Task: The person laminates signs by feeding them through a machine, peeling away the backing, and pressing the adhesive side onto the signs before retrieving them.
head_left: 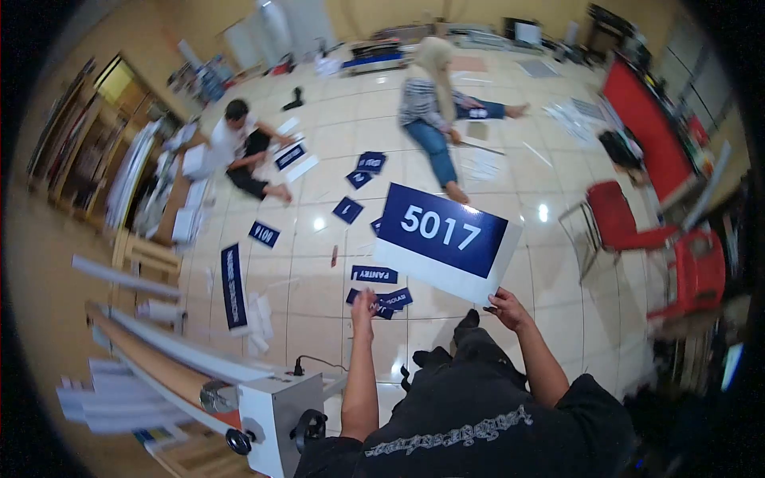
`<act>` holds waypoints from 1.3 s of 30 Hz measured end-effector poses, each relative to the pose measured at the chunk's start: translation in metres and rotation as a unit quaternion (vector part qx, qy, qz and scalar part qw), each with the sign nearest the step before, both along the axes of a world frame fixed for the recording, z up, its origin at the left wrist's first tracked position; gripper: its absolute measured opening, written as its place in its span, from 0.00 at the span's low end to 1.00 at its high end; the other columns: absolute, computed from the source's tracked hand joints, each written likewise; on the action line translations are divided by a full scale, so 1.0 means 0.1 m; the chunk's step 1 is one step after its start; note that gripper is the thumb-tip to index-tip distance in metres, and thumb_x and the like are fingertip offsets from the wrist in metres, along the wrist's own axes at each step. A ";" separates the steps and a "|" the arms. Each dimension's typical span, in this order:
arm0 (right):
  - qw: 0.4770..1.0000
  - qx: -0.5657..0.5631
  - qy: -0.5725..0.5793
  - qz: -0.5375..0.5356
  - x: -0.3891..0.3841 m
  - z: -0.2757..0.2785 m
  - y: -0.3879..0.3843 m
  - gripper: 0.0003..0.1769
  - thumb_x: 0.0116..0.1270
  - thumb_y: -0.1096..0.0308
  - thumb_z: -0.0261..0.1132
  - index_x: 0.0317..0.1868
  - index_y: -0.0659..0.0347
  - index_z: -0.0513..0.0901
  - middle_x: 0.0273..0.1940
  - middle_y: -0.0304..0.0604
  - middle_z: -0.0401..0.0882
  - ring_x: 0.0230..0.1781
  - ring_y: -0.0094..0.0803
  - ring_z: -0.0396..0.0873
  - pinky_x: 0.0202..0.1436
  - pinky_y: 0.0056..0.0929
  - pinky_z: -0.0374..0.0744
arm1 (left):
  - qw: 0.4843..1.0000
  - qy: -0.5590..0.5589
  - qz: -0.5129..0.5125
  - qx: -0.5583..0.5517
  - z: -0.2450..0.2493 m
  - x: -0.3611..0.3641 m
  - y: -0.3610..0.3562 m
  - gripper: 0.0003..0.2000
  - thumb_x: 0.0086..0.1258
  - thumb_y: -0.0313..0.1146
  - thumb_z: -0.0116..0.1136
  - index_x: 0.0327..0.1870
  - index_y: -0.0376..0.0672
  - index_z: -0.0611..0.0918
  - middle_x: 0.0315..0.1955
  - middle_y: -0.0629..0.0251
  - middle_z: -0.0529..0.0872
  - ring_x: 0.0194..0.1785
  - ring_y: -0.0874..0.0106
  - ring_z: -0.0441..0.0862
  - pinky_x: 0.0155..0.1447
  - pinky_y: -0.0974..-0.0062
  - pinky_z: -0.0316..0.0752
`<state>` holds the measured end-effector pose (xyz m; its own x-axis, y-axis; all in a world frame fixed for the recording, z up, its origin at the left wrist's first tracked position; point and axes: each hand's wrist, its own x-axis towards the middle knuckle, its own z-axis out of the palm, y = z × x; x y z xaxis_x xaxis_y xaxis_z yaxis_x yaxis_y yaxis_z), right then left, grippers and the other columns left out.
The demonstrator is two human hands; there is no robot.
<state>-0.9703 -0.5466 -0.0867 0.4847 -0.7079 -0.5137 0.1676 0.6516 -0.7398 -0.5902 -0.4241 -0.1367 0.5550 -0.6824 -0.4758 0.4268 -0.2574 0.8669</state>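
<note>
Fingers of the right hand pinch the near right corner of the 5017 sign, held above the floor, well apart from its far edge; the left hand is near, its fingers spread or together, I cannot tell.

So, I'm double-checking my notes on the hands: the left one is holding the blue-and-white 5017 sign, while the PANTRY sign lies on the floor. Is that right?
Not quite: the head view shows the right hand, not the left hand, holding the blue-and-white 5017 sign. The PANTRY sign does lie on the floor.
</note>
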 end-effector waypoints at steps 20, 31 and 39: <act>0.922 -0.206 0.118 -0.306 -3.46 0.90 2.64 0.20 0.68 0.71 0.61 0.59 0.66 0.75 0.53 0.40 0.80 0.52 0.27 0.77 0.61 0.29 0.71 | 0.828 -0.054 -0.436 -0.348 2.30 -3.87 -0.80 0.17 0.72 0.29 0.56 0.58 0.30 0.75 0.47 0.61 0.84 0.48 0.77 0.80 0.56 0.80 0.72; 0.821 -0.207 0.117 -0.519 -4.18 1.13 3.74 0.27 0.66 0.71 0.60 0.65 0.65 0.69 0.55 0.43 0.76 0.56 0.31 0.74 0.64 0.32 0.69 | 0.766 -0.059 -0.510 -0.386 2.72 -5.57 -0.25 0.25 0.70 0.21 0.55 0.69 0.38 0.68 0.40 0.67 0.83 0.42 0.81 0.78 0.48 0.87 0.72; 0.586 -0.268 0.237 -0.727 -4.74 1.53 4.21 0.32 0.66 0.74 0.60 0.70 0.57 0.63 0.60 0.44 0.72 0.53 0.28 0.73 0.57 0.27 0.73 | 0.703 0.005 -0.603 -0.377 2.78 -6.43 0.15 0.24 0.71 0.21 0.55 0.67 0.33 0.68 0.45 0.66 0.83 0.44 0.84 0.76 0.49 0.90 0.67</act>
<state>-1.4443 -0.1258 0.0667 -0.9383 -0.3173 0.1378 -0.0490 -0.2724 -0.9609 -1.2331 -0.4090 0.1410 -0.6443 -0.7138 0.2745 0.2998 0.0945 0.9493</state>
